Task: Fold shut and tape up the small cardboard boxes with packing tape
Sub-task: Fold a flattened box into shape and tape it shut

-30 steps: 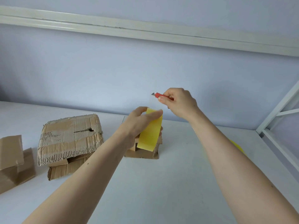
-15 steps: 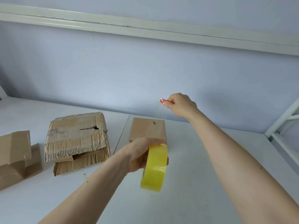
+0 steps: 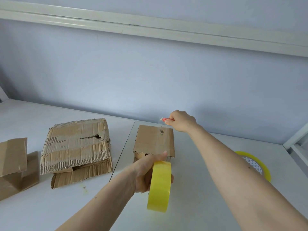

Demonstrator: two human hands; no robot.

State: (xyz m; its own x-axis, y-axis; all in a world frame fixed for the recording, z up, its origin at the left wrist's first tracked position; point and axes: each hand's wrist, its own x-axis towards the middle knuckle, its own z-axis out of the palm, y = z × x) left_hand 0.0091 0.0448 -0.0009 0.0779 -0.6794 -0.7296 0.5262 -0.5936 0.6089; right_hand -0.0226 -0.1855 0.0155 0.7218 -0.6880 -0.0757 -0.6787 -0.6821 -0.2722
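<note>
Tape roll in my left hand, cutter in my right, small box at the back edge.

My left hand [image 3: 146, 172] grips a glossy yellow tape roll [image 3: 159, 186] edge-on, thumb over its rim, just in front of the small cardboard box [image 3: 154, 140]. That box is smooth and flat-topped, and sits near the back edge of the white surface [image 3: 191, 205]. My right hand [image 3: 180, 121] is clenched around a slim red cutter [image 3: 165, 119] beyond the box. Toward the left edge lies a bigger crushed box [image 3: 75, 147], its corrugated ribs torn bare, then creased cardboard pieces [image 3: 13, 162]. A second tape roll [image 3: 257, 165] lies flat near the right edge.
</note>
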